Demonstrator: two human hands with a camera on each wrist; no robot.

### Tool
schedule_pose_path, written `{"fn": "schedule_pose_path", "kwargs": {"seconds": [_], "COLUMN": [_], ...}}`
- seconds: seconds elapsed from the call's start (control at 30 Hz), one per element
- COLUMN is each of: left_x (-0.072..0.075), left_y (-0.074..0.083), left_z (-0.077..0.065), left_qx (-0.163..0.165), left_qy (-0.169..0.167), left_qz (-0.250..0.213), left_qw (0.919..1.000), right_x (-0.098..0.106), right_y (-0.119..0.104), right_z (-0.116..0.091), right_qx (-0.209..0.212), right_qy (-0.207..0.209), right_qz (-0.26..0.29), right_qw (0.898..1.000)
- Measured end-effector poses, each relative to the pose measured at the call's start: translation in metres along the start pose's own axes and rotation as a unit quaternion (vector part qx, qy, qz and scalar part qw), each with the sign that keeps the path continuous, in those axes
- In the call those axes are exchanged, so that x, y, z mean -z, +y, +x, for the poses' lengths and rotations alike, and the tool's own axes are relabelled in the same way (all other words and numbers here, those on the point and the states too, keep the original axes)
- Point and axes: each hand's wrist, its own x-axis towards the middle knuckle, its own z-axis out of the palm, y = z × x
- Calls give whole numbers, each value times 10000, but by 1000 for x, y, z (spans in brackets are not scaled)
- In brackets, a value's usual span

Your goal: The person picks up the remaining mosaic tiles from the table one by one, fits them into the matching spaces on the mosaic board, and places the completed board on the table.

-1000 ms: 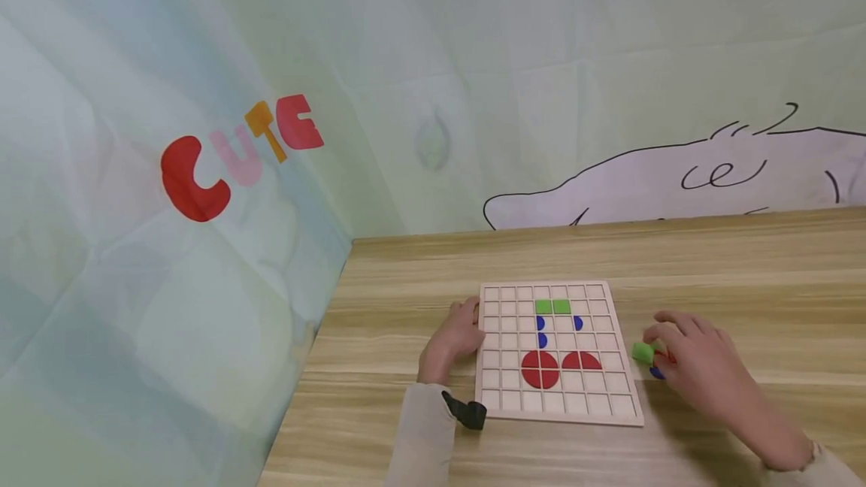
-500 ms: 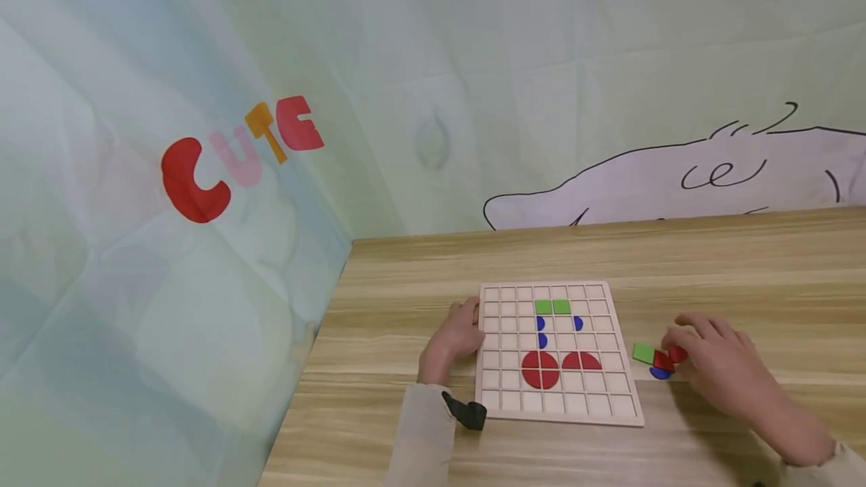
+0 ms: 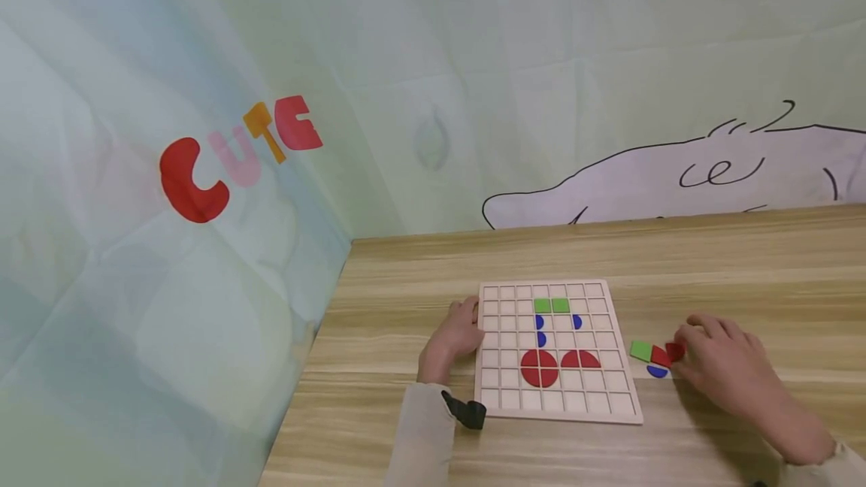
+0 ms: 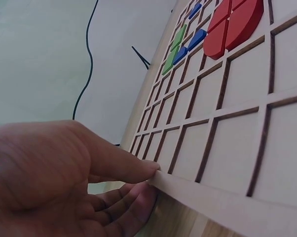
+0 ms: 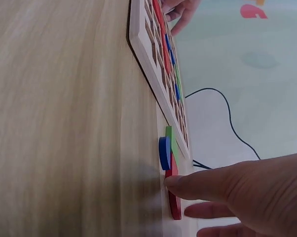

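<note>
A pale wooden grid board (image 3: 561, 418) lies flat on the table. My left hand (image 3: 458, 333) grips its left edge, thumb on the rim and the other fingers curled beneath it in the left wrist view. Right of the board, my right hand (image 3: 725, 363) pinches a red quarter-circle tile (image 3: 674, 351) between thumb and fingers, low over the table. Beside that tile lie another red tile (image 3: 659, 355), a green square tile (image 3: 640, 351) and a blue half-circle tile (image 3: 657, 371). In the right wrist view, the thumb (image 5: 203, 183) is right at the red tiles.
In the board's cells sit two green squares (image 3: 551, 306), several small blue half circles (image 3: 540, 339), a red full circle (image 3: 539, 368) made of quarters, and a red half circle (image 3: 580, 359). A printed cloth backdrop (image 3: 419, 96) rises behind and left of the wooden table (image 3: 379, 397).
My right hand has drawn back to the right, uncovering the small tiles beside the board. The red and blue tiles are now spread a little apart. My left hand stays at the board's edge.
</note>
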Motion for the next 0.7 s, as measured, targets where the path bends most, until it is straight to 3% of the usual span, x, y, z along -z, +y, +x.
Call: {"fn": "schedule_pose_path", "kwargs": {"seconds": [0.23,0.7], "left_x": [0,-1], "left_y": [0,-2], "left_z": [-1,1], "left_qx": [24,-60], "left_qy": [9,30], "left_qz": [4,9], "left_qw": [10000,10000], "right_x": [-1,-1], "right_y": [3,3], "right_z": [0,1], "right_qx": [-398,-419], "right_qy": [-257,-243], "right_qz": [-30,110], "right_qw": [9989,9988]}}
